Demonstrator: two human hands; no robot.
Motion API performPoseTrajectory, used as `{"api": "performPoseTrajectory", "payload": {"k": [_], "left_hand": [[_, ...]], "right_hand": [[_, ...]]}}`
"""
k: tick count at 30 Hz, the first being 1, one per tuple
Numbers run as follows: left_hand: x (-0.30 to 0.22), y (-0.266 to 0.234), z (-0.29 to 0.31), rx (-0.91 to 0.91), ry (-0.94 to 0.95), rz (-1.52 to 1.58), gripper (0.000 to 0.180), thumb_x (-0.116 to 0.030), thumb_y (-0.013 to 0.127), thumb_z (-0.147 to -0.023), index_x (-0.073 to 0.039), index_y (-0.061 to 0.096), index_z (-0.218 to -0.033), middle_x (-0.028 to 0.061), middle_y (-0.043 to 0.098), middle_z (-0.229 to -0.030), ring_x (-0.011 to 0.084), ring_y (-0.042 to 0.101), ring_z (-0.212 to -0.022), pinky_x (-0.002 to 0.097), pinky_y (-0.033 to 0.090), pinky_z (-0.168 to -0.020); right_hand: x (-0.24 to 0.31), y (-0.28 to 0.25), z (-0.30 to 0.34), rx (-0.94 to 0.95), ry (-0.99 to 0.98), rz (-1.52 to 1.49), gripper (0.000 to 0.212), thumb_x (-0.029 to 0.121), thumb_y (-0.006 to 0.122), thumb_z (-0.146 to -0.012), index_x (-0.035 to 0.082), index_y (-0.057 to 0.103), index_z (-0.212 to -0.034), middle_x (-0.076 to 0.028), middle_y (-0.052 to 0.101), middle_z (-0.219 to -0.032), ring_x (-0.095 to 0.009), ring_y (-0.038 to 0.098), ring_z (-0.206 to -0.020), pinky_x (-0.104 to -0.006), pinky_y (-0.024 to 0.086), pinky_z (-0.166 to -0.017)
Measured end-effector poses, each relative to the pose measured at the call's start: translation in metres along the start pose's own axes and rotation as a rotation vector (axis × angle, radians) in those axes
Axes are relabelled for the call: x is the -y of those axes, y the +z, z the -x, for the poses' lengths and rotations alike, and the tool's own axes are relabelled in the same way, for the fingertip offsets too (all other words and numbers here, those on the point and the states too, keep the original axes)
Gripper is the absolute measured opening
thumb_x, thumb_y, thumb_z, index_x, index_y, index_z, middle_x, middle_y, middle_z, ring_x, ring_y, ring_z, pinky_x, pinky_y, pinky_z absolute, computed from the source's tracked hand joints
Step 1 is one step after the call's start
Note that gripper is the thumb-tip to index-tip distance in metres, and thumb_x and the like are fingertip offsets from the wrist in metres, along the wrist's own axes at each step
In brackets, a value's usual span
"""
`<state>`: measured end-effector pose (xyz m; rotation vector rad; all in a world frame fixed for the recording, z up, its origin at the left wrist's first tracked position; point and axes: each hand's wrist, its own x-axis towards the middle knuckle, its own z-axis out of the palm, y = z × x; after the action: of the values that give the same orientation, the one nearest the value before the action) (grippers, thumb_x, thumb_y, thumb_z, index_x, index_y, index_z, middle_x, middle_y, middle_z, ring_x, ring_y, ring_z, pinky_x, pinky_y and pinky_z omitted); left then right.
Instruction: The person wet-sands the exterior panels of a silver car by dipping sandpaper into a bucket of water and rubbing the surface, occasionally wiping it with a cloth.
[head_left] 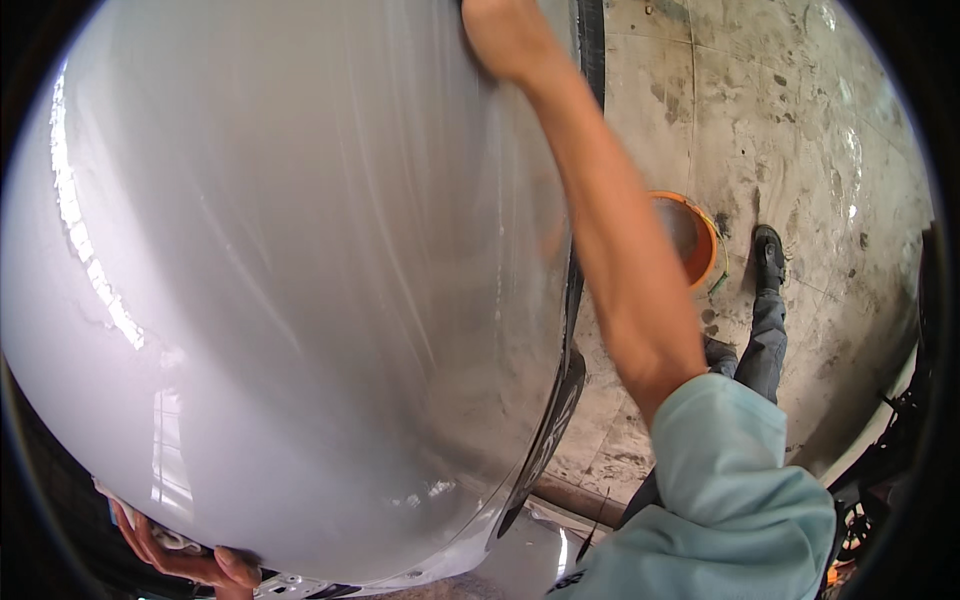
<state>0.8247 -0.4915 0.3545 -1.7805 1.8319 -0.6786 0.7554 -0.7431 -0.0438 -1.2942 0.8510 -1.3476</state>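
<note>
A broad, curved silver-grey car body panel [330,300] fills the left and middle, with pale streaks across its glossy surface. My right arm reaches far across its right side. At the top edge, my right hand [505,38] rests on or just above the panel; its fingers are cut off by the picture's edge. Down at the lower left, my left hand [190,565] is at the panel's near edge, its fingers bent and thumb apart. A crumpled white cloth [178,541] shows between those fingers and the thumb, partly hidden by the hand.
An orange bucket [704,245] holding greyish liquid stands on the stained floor [800,130] right of the car. My legs and a dark shoe [768,258] are beside it. Black trim [545,435] runs along the panel's right edge. Dark equipment sits at the far lower right.
</note>
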Motion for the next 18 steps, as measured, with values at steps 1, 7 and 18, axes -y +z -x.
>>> {"api": "performPoseTrajectory", "payload": {"k": [1, 7, 18], "left_hand": [[0.003, 0.004, 0.004, 0.007, 0.009, 0.000, 0.073, -0.052, 0.037, -0.091, 0.001, 0.027, -0.140, 0.0280, 0.031, -0.142, 0.0430, 0.031, -0.133, 0.0578, 0.028, -0.106], [0.005, -0.005, 0.021, 0.055, -0.061, -0.101, 0.073, -0.052, 0.037, -0.091, 0.002, 0.027, -0.139, 0.0261, 0.033, -0.140, 0.0414, 0.030, -0.134, 0.0583, 0.026, -0.107], [0.014, -0.001, 0.017, 0.050, -0.007, -0.036, 0.071, -0.049, 0.039, -0.090, 0.000, 0.028, -0.140, 0.0281, 0.032, -0.140, 0.0450, 0.032, -0.131, 0.0594, 0.026, -0.105]], "right_hand": [[0.018, -0.003, 0.018, -0.026, -0.003, -0.013, 0.059, 0.020, 0.042, -0.091, 0.009, 0.030, -0.147, -0.015, 0.024, -0.154, -0.031, 0.019, -0.144, -0.0472, 0.020, -0.114], [0.102, 0.031, 0.247, 0.168, -0.026, -0.208, 0.070, 0.027, 0.040, -0.087, 0.000, 0.022, -0.149, -0.020, 0.017, -0.156, -0.037, 0.013, -0.145, -0.0469, 0.014, -0.116], [0.096, 0.020, 0.112, 0.580, -0.117, 0.471, 0.069, 0.030, 0.037, -0.087, 0.000, 0.023, -0.148, -0.021, 0.019, -0.155, -0.036, 0.012, -0.145, -0.0423, 0.012, -0.118]]}}
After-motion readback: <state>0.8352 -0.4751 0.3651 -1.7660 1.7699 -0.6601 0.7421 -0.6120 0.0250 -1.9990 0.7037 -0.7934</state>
